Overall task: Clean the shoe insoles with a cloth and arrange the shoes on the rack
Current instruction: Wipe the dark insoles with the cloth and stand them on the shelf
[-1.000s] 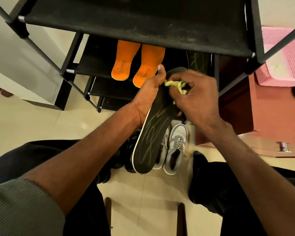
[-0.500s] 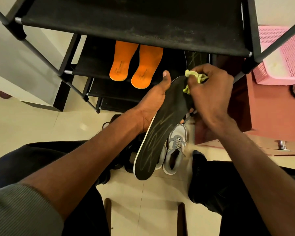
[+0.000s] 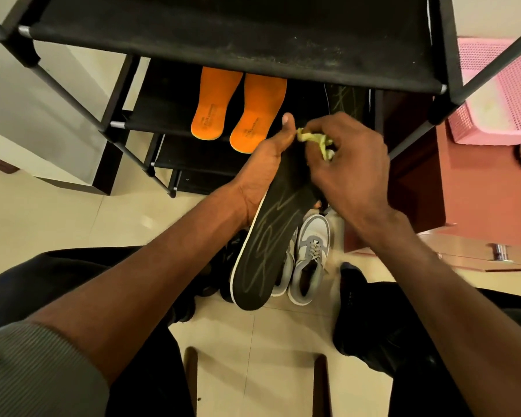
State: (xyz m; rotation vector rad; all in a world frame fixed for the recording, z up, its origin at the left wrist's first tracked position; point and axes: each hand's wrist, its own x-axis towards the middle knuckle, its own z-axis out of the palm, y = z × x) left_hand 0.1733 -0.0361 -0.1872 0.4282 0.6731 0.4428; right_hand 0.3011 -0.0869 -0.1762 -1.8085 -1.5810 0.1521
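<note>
Small dark print marks both orange insoles — too small and blurred to read.

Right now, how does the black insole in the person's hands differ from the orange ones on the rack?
The black insole is dark with pale yellowish squiggly lines; the orange insoles are plain bright orange with small print near the heel. The black insole is held tilted in the air by the left hand while the right hand rubs it with a yellow cloth; the orange insoles lie untouched, side by side on a rack shelf.
</note>
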